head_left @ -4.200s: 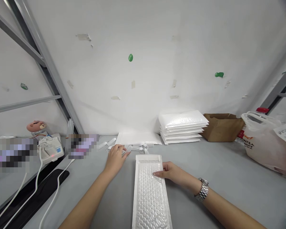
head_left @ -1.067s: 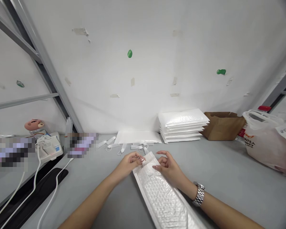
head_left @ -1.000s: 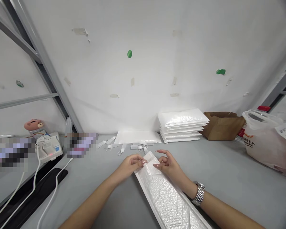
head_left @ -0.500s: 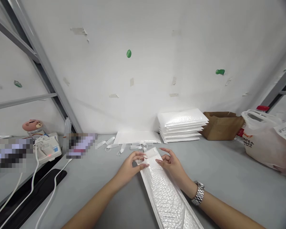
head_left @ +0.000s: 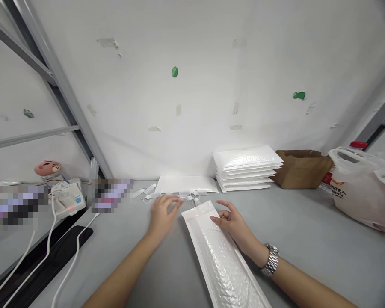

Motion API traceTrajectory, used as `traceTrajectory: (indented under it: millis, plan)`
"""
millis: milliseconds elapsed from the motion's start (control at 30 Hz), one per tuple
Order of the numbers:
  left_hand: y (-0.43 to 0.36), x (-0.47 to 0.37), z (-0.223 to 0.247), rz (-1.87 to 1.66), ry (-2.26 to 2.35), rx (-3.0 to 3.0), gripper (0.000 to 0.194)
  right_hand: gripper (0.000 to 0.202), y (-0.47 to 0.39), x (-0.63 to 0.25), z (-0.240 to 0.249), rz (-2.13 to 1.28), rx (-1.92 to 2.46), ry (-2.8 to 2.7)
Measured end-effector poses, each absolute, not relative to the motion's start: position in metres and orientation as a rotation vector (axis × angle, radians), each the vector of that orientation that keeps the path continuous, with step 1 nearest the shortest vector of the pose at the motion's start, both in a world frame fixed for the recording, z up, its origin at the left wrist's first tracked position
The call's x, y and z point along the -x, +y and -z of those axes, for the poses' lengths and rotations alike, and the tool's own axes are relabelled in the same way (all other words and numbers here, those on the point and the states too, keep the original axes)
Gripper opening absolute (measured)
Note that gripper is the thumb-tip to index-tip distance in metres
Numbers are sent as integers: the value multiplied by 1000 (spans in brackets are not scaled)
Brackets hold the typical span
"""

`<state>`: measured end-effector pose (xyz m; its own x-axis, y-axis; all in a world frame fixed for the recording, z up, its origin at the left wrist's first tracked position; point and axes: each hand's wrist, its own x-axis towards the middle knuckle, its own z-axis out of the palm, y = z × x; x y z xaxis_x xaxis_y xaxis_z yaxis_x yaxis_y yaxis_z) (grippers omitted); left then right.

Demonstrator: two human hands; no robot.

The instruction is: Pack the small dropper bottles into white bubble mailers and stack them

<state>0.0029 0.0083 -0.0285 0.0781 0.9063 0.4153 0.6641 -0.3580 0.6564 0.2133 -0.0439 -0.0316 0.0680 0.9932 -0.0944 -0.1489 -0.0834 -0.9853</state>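
Right hand [head_left: 235, 223] pinches the bubble mailer [head_left: 223, 261]; left hand [head_left: 162, 214] is half-curled, hold unclear

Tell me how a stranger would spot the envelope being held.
Find the grey table, then the silver watch right of centre. Just left of it, the right hand holds a long white envelope. Unlike the stacked envelopes near the wall, this one slants and runs off the picture's bottom edge.

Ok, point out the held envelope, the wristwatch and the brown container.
Held envelope [head_left: 219, 256]: head view, bubbled upper face.
Wristwatch [head_left: 271, 259]: head view, metal band.
Brown container [head_left: 300, 175]: head view, front wall.
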Motion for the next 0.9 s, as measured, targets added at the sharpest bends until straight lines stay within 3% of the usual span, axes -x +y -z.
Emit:
traceTrajectory:
  millis: [100,200,300,633,900]
  plan:
    - [28,15,39,-1018,2056,-2179,31,59,-45,-215,29,-1336,1239,-948]
    - [42,24,51,-842,2172,-2279,35,59,-46,-215,27,-1364,1251,-931]
    - [47,26,57,-763,2187,-2321,25,58,-46,-215,27,-1358,1274,-951]
    - [42,24,42,-1064,1739,-1962,27,57,-44,-219,31,-1310,1270,-1035]
    - [6,0,17,-840,1208,-2113,21,56,-41,-217,41,-1254,1187,-1214]
